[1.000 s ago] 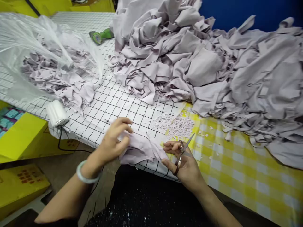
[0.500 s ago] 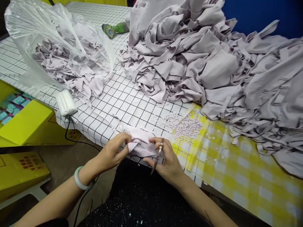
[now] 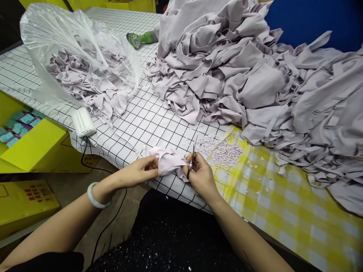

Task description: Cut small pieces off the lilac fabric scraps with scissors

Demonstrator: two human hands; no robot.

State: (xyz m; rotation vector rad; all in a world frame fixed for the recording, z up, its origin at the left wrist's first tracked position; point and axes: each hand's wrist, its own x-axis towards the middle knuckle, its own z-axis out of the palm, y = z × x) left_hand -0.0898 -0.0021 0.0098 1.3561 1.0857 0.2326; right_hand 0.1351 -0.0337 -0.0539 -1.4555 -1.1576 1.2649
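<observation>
A piece of pale lilac fabric [image 3: 169, 161] is stretched between my two hands just above the front edge of the table. My left hand [image 3: 146, 168] is closed on its left end, thumb below and fingers behind. My right hand [image 3: 200, 173] holds small scissors [image 3: 193, 158] with the blades pointing up and away from me. The same hand's thumb and fingertips also pinch the fabric's right end. Beyond it, small fabric snippets [image 3: 224, 152] lie scattered on the table. A large heap of the same fabric [image 3: 215, 71] rises behind.
On the left, a clear plastic bag [image 3: 36, 71] holds more fabric pieces. A white corded device [image 3: 84, 122] sits at the table's left edge, its black cable hanging down. A green-handled tool [image 3: 143, 38] lies farther back. Yellow boxes [image 3: 36, 149] stand below the table.
The scissors have swung from pointing down to pointing up in my right hand. Both hands have risen slightly, and the right fingers have closed on the fabric's end.
</observation>
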